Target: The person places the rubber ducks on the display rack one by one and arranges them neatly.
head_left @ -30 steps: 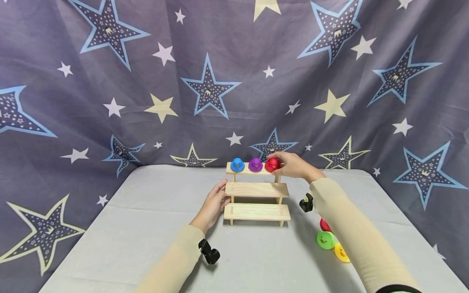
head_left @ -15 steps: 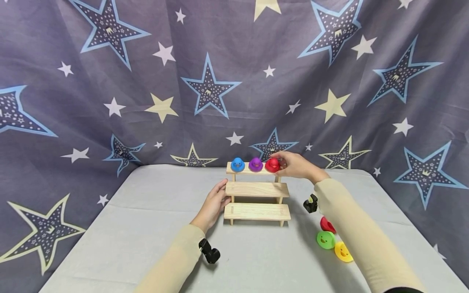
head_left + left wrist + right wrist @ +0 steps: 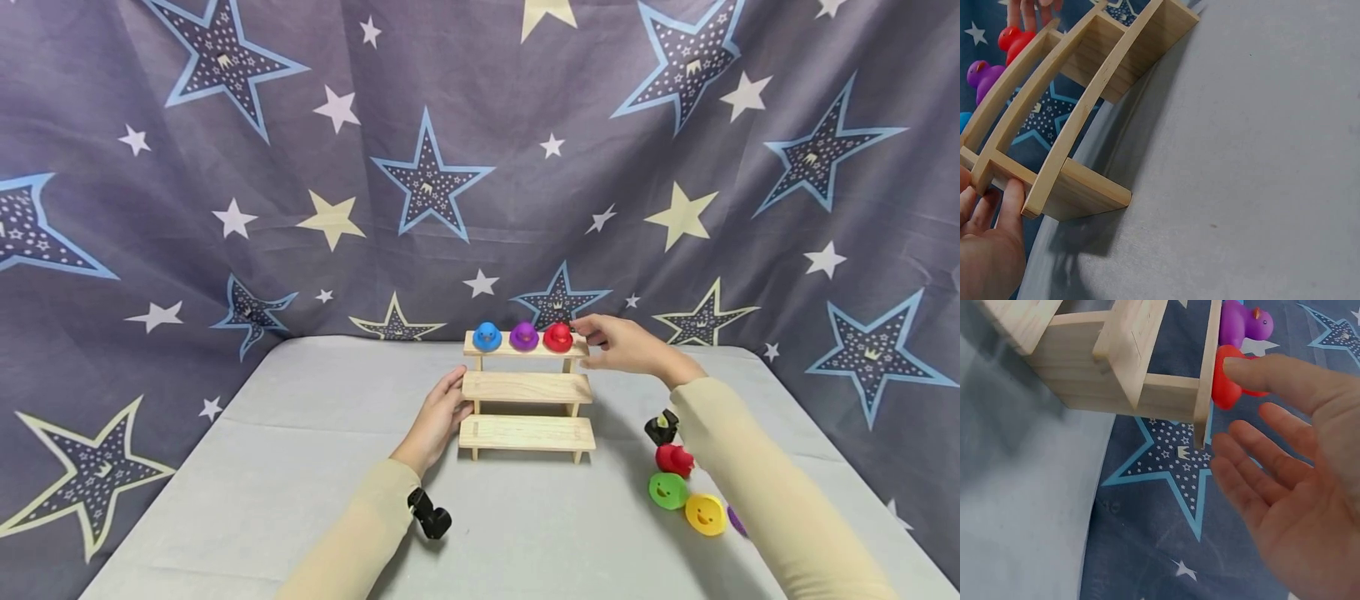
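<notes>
Red duck (image 3: 557, 337) sitting on top shelf of rack (image 3: 525, 389), right of purple duck (image 3: 523, 336), now released. Right hand (image 3: 626, 345) drawing back rightward, fingers (image 3: 1270, 373) spread, holding nothing. Left hand (image 3: 438, 419) still bracing rack's left end, fingers straight. Placement judged done; more ducks (image 3: 667, 490) waiting near right on desk (image 3: 300, 467).

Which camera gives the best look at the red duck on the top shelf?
The head view: the red duck sits whole and upright on the top shelf. The left wrist view shows it small at the frame's edge; the right wrist view has it half hidden behind the shelf and a finger.
</notes>
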`<state>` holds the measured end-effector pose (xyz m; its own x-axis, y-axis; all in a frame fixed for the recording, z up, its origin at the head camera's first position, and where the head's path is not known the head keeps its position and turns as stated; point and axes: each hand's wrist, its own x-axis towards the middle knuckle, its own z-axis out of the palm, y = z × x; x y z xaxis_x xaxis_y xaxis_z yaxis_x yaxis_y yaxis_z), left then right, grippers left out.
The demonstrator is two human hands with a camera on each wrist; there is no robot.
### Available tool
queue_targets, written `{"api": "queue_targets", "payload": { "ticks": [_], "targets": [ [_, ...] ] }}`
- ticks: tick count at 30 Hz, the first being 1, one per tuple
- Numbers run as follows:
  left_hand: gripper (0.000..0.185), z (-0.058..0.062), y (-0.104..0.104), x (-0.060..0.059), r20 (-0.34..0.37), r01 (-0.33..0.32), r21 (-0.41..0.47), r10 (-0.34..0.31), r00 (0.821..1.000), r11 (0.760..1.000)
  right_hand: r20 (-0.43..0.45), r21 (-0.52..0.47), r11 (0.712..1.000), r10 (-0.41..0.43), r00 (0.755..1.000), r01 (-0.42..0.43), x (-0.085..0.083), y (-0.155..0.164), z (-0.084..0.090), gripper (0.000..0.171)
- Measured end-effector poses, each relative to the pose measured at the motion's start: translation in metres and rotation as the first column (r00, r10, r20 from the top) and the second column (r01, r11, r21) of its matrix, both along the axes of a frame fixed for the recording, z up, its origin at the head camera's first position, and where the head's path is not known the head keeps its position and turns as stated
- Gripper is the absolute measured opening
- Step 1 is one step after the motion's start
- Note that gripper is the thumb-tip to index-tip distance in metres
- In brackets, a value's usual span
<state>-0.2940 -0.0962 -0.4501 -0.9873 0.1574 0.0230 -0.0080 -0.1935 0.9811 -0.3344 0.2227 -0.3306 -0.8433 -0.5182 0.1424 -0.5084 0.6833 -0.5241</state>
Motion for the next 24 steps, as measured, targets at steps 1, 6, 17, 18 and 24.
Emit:
{"api": "queue_targets", "payload": {
  "ticks": [1, 6, 17, 18, 24],
  "targets": [
    [0.060, 0.000, 0.000, 0.000, 0.000, -0.002, -0.002, 0.002, 1.000, 1.000, 0.002, 0.003, 1.000, 0.008, 1.000, -0.008, 0.002, 0.002, 0.001, 0.064],
    [0.061, 0.002, 0.001, 0.001, 0.002, -0.010, -0.005, 0.010, 1.000, 1.000, 0.026, 0.024, 0.999, 0.023, 0.999, -0.024, 0.013, 0.011, 0.005, 0.067],
    [0.061, 0.001, 0.000, 0.001, 0.006, -0.009, -0.001, 0.009, 1.000, 1.000, 0.053, 0.044, 0.999, 0.018, 0.998, -0.020, 0.036, 0.025, 0.010, 0.069],
    [0.061, 0.001, 0.000, 0.002, 0.002, -0.006, -0.001, 0.006, 1.000, 1.000, 0.057, 0.046, 0.999, 0.018, 0.998, -0.020, 0.038, 0.027, 0.010, 0.068],
    [0.060, 0.001, 0.000, 0.001, 0.001, -0.004, -0.006, 0.004, 1.000, 1.000, 0.078, 0.048, 0.998, 0.046, 0.996, -0.050, 0.047, 0.041, -0.001, 0.059]
  ]
}}
